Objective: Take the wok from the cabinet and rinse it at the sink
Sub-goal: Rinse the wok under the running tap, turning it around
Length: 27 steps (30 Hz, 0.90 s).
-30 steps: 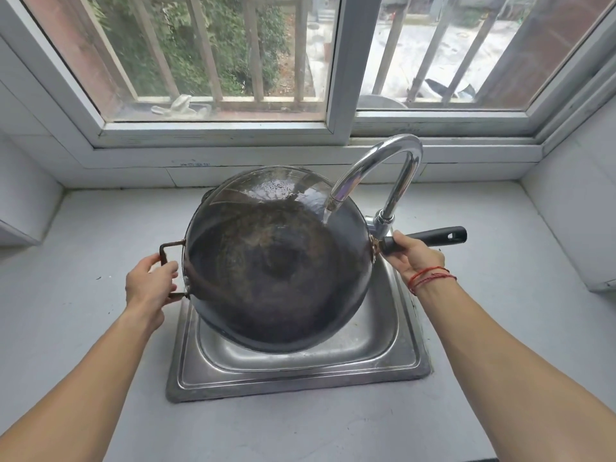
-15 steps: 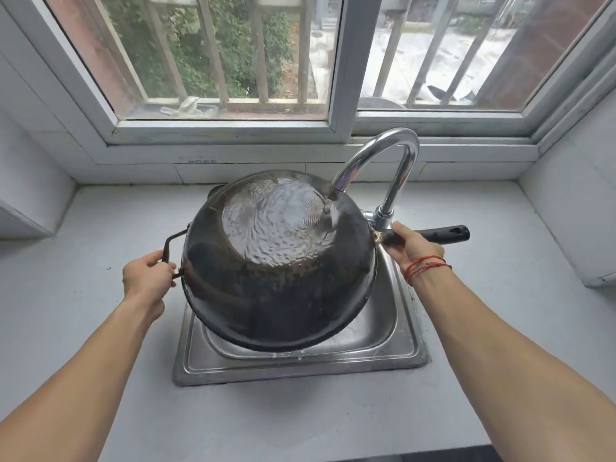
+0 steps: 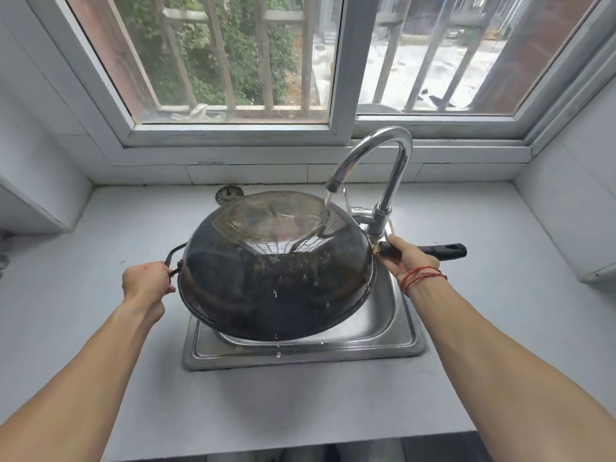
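The dark wok [image 3: 276, 278] hangs upside down over the steel sink [image 3: 405, 341], its blackened underside and flat base facing up. Water runs from the curved chrome faucet [image 3: 383, 155] onto the base and drips off the lower rim into the sink. My left hand [image 3: 145, 281] grips the small loop handle on the wok's left side. My right hand [image 3: 408, 261] is closed around the long black handle [image 3: 446, 251] near where it joins the wok. The sink basin is mostly hidden under the wok.
A grey counter [image 3: 100, 248] surrounds the sink, with white tiled walls left and right. A barred window [image 3: 266, 78] runs along the back. A round metal drain strainer [image 3: 228, 194] lies on the counter behind the wok.
The wok has been turned over: its inside faced me a second ago, now the underside faces up under the running water. Both hands kept their grips.
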Tool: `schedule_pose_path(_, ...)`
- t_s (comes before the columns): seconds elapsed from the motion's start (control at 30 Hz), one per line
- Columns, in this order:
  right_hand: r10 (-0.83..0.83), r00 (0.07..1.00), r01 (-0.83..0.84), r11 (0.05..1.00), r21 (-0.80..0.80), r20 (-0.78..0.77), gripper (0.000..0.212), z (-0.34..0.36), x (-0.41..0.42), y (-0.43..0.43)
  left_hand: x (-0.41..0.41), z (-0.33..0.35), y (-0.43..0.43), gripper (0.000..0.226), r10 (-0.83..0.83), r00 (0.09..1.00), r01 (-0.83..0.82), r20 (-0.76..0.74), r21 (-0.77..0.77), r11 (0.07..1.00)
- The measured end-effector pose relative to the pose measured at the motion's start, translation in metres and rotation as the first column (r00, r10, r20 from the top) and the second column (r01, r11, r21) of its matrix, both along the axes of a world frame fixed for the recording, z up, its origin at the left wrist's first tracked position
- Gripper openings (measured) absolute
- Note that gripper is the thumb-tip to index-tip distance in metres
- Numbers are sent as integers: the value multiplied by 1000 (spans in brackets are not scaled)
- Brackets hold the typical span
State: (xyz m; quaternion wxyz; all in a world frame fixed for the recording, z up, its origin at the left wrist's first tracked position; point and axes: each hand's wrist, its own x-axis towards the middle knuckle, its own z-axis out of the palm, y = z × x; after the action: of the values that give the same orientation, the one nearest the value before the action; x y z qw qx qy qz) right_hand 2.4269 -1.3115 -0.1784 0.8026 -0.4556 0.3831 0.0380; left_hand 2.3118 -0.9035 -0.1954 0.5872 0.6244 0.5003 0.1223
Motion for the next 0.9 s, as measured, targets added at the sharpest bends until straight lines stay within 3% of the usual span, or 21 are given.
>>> schedule_pose_path(0.3,4,998,-9,996,-83,-59,27,12,-28,-8,-14,17,-13,11,34,999,-34,6,-21,999)
schedule_pose_path(0.6,0,997,-10,992,-127,-79,27,12,-49,-22,-25,27,-38,13,71,996,-79,-59,-150,986)
schedule_pose_path(0.9,9,996,-11,1000,-17,-93,16,14,-52,-32,-21,36,-62,6,172,984,-178,-46,-287,941)
